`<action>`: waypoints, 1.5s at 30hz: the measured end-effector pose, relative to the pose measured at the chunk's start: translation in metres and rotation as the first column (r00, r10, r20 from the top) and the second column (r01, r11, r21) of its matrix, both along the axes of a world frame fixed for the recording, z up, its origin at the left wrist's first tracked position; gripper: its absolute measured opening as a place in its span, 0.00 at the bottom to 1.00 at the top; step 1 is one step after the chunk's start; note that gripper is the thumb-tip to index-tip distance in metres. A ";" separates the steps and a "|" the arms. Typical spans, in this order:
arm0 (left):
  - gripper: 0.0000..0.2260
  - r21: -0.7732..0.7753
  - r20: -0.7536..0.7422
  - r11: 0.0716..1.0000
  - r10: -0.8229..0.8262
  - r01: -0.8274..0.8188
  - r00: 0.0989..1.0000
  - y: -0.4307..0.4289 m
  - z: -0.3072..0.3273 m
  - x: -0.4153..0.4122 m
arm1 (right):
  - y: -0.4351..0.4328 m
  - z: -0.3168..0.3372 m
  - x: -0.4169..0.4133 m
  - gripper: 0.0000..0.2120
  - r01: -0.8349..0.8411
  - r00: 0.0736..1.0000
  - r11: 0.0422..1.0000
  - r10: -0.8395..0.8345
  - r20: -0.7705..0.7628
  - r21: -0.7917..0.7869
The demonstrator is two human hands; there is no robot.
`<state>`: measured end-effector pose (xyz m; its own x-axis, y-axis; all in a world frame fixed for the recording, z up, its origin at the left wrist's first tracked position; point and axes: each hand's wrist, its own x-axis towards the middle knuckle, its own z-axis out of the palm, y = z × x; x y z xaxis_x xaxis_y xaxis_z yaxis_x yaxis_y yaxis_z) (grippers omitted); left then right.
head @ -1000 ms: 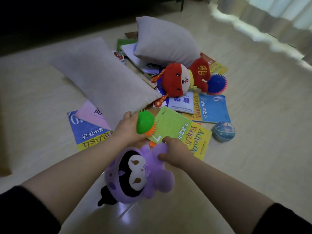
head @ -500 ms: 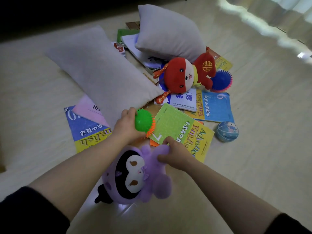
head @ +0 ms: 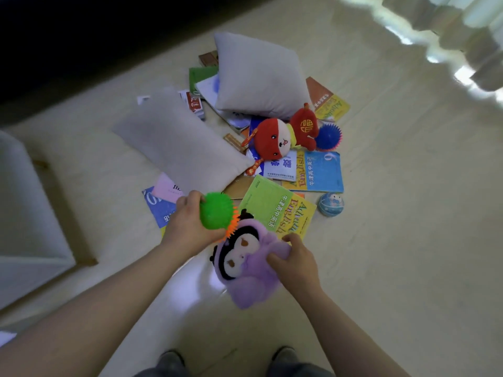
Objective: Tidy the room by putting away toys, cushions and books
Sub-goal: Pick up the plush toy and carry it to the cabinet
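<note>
My left hand [head: 187, 227] grips a green spiky ball [head: 216, 211] with orange spikes. My right hand [head: 295, 263] holds a purple plush doll [head: 245, 265] with a black-and-white face, lifted off the floor. Beyond them on the floor lie two grey cushions [head: 179, 142] [head: 258, 77], a red plush toy [head: 280, 137], a blue spiky ball [head: 328, 136], a small globe ball [head: 331, 204] and several books, among them a green English book [head: 275, 208] and a blue one [head: 321, 172].
A white box or piece of furniture [head: 27, 213] stands at the left on the pale floor [head: 408, 240]. Curtains [head: 468, 28] hang at the upper right. A dark area runs along the top left. My shoes [head: 171, 360] show at the bottom edge.
Both hands have risen and drawn back from the pile with the green ball and the purple doll. The view has pulled up, showing the white furniture at left and my shoes.
</note>
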<state>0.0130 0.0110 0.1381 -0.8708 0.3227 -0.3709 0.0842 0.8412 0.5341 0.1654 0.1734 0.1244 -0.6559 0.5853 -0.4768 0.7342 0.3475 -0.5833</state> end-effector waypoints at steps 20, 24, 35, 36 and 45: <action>0.31 0.233 -0.081 0.928 -0.279 0.290 0.957 0.076 0.530 0.102 | 0.054 0.542 0.137 0.17 0.518 0.832 0.853 -0.482 -0.274 0.071; 0.28 0.267 -0.170 0.880 -0.358 0.393 0.918 0.116 0.586 0.134 | 0.082 0.601 0.181 0.11 0.589 0.778 0.800 -0.525 -0.346 0.112; 0.29 0.425 -0.214 0.714 -0.519 0.557 0.828 0.277 0.665 0.276 | 0.191 0.698 0.348 0.16 0.814 0.544 0.569 -0.680 -0.491 0.113; 0.29 0.438 -0.218 0.699 -0.528 0.566 0.821 0.292 0.668 0.293 | 0.202 0.703 0.368 0.16 0.832 0.520 0.544 -0.695 -0.497 0.110; 0.29 0.447 -0.225 0.591 -0.652 0.671 0.724 0.405 0.677 0.371 | 0.284 0.709 0.466 0.15 0.919 0.366 0.384 -0.745 -0.558 0.091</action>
